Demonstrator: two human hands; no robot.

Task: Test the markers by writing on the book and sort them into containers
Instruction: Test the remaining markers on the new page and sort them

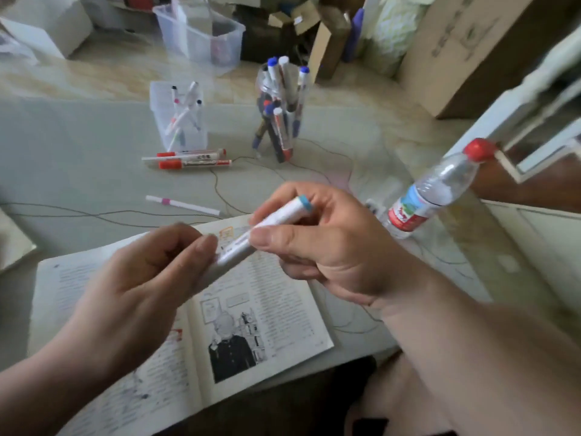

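1. White with a blue end, the marker [270, 228] hangs slantwise above the open book [267, 325], held off the page between both hands.
2. The right hand [330, 247] is clamped on the upper barrel, thumb across the front and fingers curled behind. The left hand [141, 278] pinches the lower end. That end is blurred, so I cannot tell whether a cap sits on it.
3. The step looks like pulling the cap off before a test stroke. Pull straight along the barrel, not sideways, with the right hand steady.
4. Hold the cap in the left hand so it does not get lost among the red-capped markers [188, 158] and the thin pink-banded pen [182, 204] lying loose on the table [78, 152].
5. Write on a bare margin of the book, where a faint line would show.
6. Two clear containers stand beyond the book: a square tub [179, 121] to the left and a round holder [279, 121] of blue-capped markers to the right. Choose one before reaching, since the water bottle [434, 193] near the right wrist could be knocked.
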